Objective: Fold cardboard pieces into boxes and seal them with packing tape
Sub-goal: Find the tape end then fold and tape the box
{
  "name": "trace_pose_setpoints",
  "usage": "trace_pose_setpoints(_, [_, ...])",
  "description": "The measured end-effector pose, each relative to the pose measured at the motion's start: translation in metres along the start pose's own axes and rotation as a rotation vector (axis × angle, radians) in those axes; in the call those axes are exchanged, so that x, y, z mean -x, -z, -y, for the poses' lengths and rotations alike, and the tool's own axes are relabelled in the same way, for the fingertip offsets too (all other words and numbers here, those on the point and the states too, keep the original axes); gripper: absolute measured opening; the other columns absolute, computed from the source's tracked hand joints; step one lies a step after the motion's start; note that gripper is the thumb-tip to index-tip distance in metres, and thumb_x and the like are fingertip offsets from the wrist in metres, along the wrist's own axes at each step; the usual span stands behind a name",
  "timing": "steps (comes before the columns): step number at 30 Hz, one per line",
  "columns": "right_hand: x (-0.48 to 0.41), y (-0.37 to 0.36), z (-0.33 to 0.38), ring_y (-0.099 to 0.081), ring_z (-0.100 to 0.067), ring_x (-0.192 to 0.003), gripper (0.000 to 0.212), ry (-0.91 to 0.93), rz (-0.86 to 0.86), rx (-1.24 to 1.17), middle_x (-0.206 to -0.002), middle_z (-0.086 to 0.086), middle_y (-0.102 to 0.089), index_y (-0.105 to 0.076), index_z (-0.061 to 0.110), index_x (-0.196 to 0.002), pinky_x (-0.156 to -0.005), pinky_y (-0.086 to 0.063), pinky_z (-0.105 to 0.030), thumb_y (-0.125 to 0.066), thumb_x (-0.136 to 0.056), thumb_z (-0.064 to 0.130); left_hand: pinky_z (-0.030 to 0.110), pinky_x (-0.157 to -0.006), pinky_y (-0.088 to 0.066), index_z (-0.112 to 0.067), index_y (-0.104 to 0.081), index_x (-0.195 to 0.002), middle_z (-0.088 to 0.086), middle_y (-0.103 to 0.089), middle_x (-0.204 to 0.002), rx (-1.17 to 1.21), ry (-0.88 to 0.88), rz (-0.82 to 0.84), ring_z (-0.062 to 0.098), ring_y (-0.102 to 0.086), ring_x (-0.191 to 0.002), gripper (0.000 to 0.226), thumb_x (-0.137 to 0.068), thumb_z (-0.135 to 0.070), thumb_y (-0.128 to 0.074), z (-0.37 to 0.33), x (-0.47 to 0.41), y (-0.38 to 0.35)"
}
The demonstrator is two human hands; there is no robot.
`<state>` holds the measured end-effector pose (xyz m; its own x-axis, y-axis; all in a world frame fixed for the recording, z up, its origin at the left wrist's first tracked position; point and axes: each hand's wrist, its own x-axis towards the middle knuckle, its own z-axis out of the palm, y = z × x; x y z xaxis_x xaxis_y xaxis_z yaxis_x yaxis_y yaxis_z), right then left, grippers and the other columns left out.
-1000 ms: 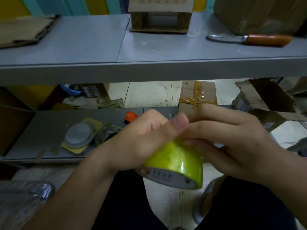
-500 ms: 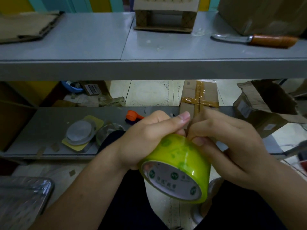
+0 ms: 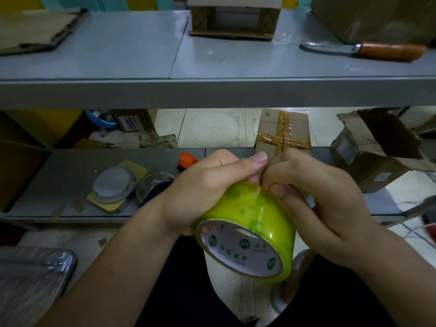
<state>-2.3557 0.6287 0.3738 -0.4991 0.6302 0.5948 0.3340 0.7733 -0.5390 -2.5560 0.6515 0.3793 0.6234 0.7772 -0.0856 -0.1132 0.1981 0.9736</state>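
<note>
Centre of frame: I am holding a yellow-green tape roll (image 3: pixel 250 223) in front of my lap, tilted so its printed white core is facing the lower right. My left hand (image 3: pixel 207 187) is gripping the roll from the left, its fingers curled round the roll's far side and the thumb lying straight across the top. My right hand (image 3: pixel 318 197) is meeting it there, fingers curled and thumb pressing on the roll's outer winding. The two hands are touching at the fingertips. Whether a loose tape end is lifting under the right thumb cannot be told.

Middle of frame, just behind my hands: a sealed box (image 3: pixel 283 135) is standing with a cross of brown tape on its top. Right of it, an open box (image 3: pixel 377 156) is lying with its flaps spread.

Upper part of frame: a grey upper shelf (image 3: pixel 118 55) is carrying flat cardboard (image 3: pixel 35 29) at upper left and a knife (image 3: pixel 368 50) with an orange-brown handle at upper right.

Left of centre: a lower shelf (image 3: pixel 66 175) is bearing a round grey disc (image 3: pixel 113 185) on a yellow pad.
</note>
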Motion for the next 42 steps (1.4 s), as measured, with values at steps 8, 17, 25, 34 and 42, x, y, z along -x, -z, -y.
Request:
trace_pose_setpoints(8, [-0.004, -0.006, 0.002, -0.054, -0.015, -0.081, 0.017, 0.02, -0.007, -0.048, -0.091, 0.001, -0.055, -0.056, 0.018, -0.104, -0.076, -0.041, -0.026, -0.043, -0.101, 0.008, 0.019, -0.041, -0.03, -0.014, -0.052, -0.049, -0.004, -0.038, -0.044, 0.077, -0.005, -0.018, 0.008, -0.035, -0.036, 0.053, -0.099, -0.032, -0.053, 0.004, 0.001, 0.0])
trace_pose_setpoints(17, [-0.005, -0.006, 0.002, -0.063, -0.015, -0.088, 0.019, -0.005, -0.09, -0.078, -0.096, -0.003, -0.062, -0.065, 0.009, -0.104, -0.075, -0.045, -0.028, -0.046, -0.1, 0.006, 0.035, -0.048, -0.018, -0.013, -0.046, -0.054, 0.0, -0.028, -0.048, 0.042, 0.002, -0.019, 0.02, -0.022, -0.042, 0.049, -0.098, -0.034, -0.054, -0.007, 0.0, -0.001])
trace_pose_setpoints(25, [0.0, -0.004, 0.007, -0.06, -0.026, -0.093, 0.019, 0.012, -0.051, -0.004, -0.099, -0.01, -0.06, -0.064, 0.011, -0.103, -0.078, -0.047, -0.037, -0.045, -0.101, 0.011, 0.039, -0.054, -0.018, -0.016, -0.053, -0.051, 0.001, -0.035, -0.049, 0.054, 0.011, -0.019, 0.019, -0.027, -0.047, 0.049, -0.097, -0.033, -0.055, -0.003, 0.003, -0.002])
trace_pose_setpoints(34, [-0.001, -0.008, 0.008, -0.053, -0.017, -0.086, 0.019, -0.002, -0.015, -0.063, -0.094, -0.002, -0.054, -0.058, 0.015, -0.099, -0.077, -0.04, -0.027, -0.04, -0.1, 0.007, 0.034, -0.051, -0.022, -0.016, -0.056, -0.052, -0.002, -0.039, -0.048, 0.036, 0.012, -0.067, 0.013, -0.035, -0.044, 0.047, -0.094, -0.036, -0.058, -0.001, 0.006, -0.004])
trace_pose_setpoints(42, [0.002, -0.017, 0.011, -0.059, -0.031, -0.085, 0.018, 0.009, -0.16, -0.182, -0.09, -0.011, -0.058, -0.058, 0.01, -0.097, -0.074, -0.046, -0.046, -0.04, -0.099, 0.005, 0.03, -0.046, -0.02, -0.016, -0.048, -0.051, -0.002, -0.031, -0.047, 0.01, 0.006, -0.019, 0.013, -0.028, -0.041, 0.052, -0.099, -0.035, -0.052, -0.006, 0.006, -0.003])
